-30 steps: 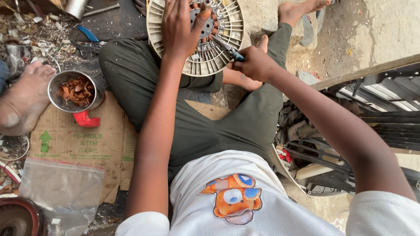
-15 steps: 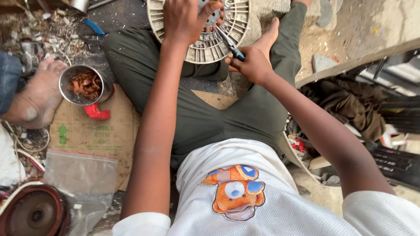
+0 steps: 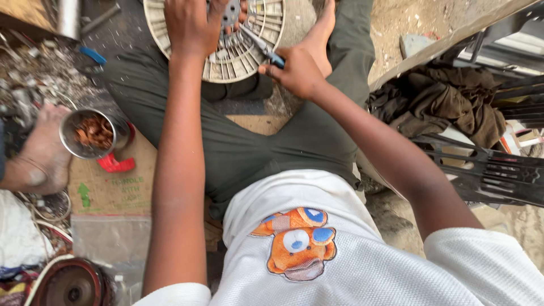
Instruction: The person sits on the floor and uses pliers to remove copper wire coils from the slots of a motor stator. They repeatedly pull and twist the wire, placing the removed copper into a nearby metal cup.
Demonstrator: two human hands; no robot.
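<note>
— What's over on the left, by the bare foot [image 3: 39,153]?

— A metal cup [image 3: 88,133] of reddish-brown scraps with a red handle, standing on flattened cardboard [image 3: 107,190] on the ground. Nearer the bottom edge lies a dark round rotor-like part [image 3: 71,286].

— And the left hand [image 3: 192,25]?

— Its arm runs straight up from the shoulder, elbow nearly locked. The hand lies palm-down over the round cream slotted plastic disc [image 3: 226,56], fingers curled round its dark hub — gripping it, pressing it in place between the legs.

— The right?

— That arm comes in bent from the right, forearm slanting toward the disc. The right hand [image 3: 297,71] is closed in a fist round a blue-handled tool [image 3: 263,48], whose metal tip reaches into the disc just beside the hub.

— Further right?

— A heap of brown cloth [image 3: 453,105] and a black plastic grille [image 3: 487,170].
</note>
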